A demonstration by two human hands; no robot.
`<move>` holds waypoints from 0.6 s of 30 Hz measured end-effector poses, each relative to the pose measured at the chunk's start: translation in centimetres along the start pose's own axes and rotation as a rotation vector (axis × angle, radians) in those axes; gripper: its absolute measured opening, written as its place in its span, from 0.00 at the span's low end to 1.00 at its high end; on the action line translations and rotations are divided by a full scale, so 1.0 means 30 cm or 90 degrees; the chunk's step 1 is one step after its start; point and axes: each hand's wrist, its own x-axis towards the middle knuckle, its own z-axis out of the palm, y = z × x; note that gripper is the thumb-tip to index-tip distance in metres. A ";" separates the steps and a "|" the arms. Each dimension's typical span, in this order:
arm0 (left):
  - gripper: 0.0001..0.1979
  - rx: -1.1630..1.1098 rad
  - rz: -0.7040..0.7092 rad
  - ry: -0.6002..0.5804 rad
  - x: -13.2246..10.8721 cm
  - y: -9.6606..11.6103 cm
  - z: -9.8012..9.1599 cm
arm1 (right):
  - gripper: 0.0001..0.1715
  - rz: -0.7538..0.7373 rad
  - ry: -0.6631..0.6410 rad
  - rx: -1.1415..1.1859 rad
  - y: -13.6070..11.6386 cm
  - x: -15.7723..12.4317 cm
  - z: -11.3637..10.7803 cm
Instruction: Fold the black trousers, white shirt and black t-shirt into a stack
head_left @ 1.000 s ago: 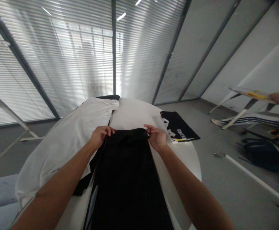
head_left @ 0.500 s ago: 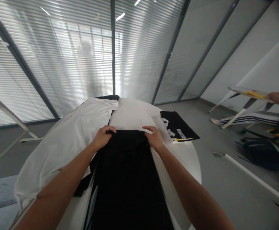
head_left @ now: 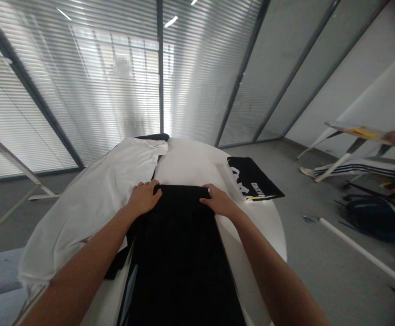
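Round white table [head_left: 263, 237] under black garment [head_left: 180, 262]: left hand [head_left: 143, 198] and right hand [head_left: 219, 202] are pressing its top edge evenly, flat, gripping nothing.

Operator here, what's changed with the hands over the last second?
Both hands have eased out of their pinch on the top edge of the black garment and settled flat. The left hand lies on the edge, and the right hand has turned its fingers inward along it. The garment, the white garment and the folded black piece stayed as they were.
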 end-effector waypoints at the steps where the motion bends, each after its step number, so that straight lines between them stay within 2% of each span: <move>1: 0.15 -0.001 0.005 -0.006 0.000 -0.002 0.000 | 0.27 -0.011 -0.011 0.011 0.005 0.002 -0.008; 5: 0.18 0.119 0.022 -0.031 -0.006 0.007 -0.004 | 0.25 -0.040 -0.028 -0.051 0.003 0.005 -0.027; 9: 0.21 0.183 0.071 0.028 -0.023 0.045 -0.020 | 0.25 -0.074 0.117 -0.186 -0.046 -0.010 -0.007; 11: 0.22 0.154 0.143 0.033 -0.034 0.063 -0.019 | 0.27 -0.116 0.130 -0.212 -0.074 -0.025 0.016; 14: 0.23 0.064 0.243 -0.036 -0.052 0.068 0.004 | 0.32 -0.180 0.003 -0.236 -0.096 -0.052 0.052; 18: 0.23 -0.053 0.242 -0.121 -0.064 0.037 0.042 | 0.40 -0.147 -0.157 -0.279 -0.080 -0.067 0.064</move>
